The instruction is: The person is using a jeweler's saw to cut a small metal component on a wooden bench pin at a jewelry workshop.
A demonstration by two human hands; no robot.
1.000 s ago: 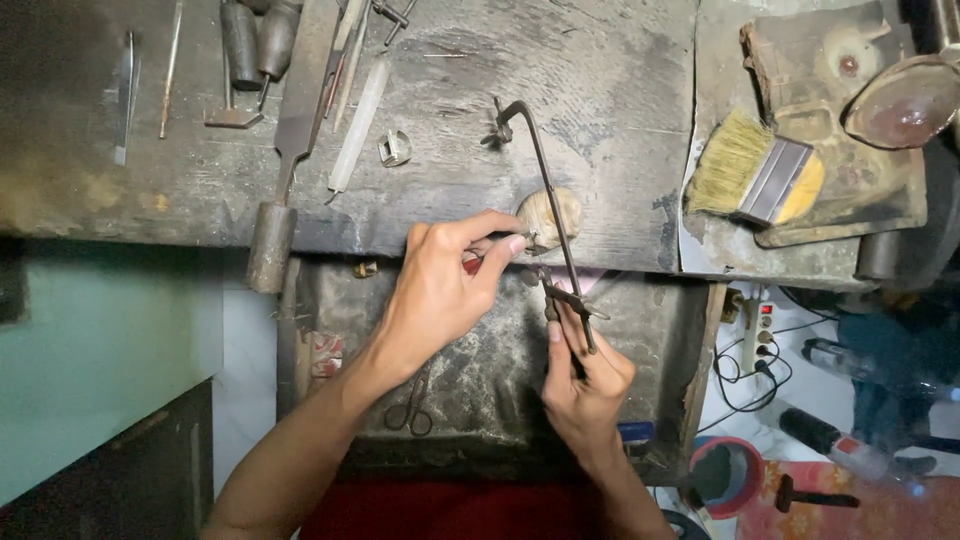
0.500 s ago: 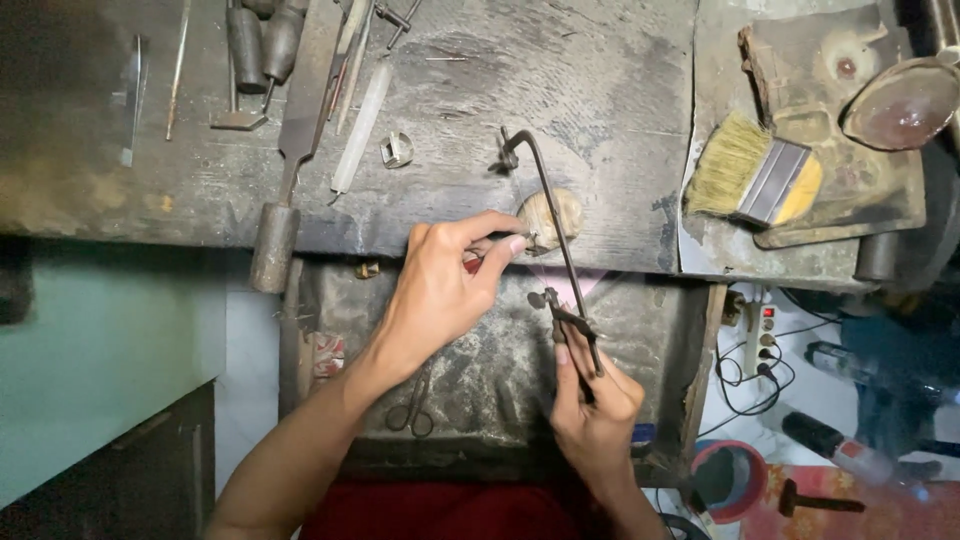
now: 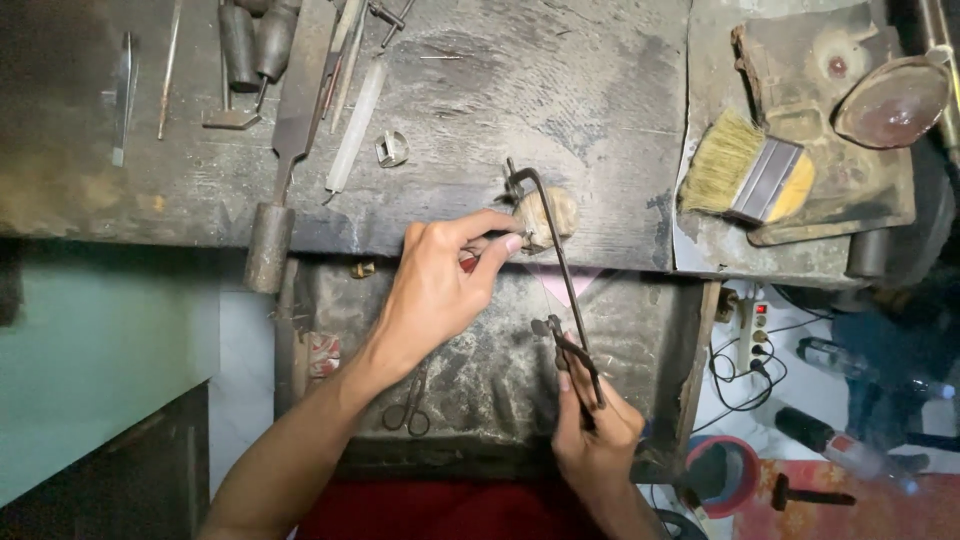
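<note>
My right hand (image 3: pixel 592 432) grips the handle of a thin metal saw frame (image 3: pixel 556 262) that reaches up to the bench edge. My left hand (image 3: pixel 440 285) pinches a small workpiece, mostly hidden by the fingertips, against a pale worn bench peg (image 3: pixel 549 213) at the front edge of the dark wooden workbench (image 3: pixel 520 90). The saw's upper end sits right beside my left fingertips.
Files, gravers and other hand tools (image 3: pixel 290 110) lie at the bench's back left, with a small metal ring (image 3: pixel 392 148) nearby. A brush (image 3: pixel 745 172) and a round dish (image 3: pixel 890 100) sit on the right. Scissors (image 3: pixel 408 408) lie in the tray below.
The saw frame has slid downward toward me as my right hand pulled back. My left hand has stayed at the peg.
</note>
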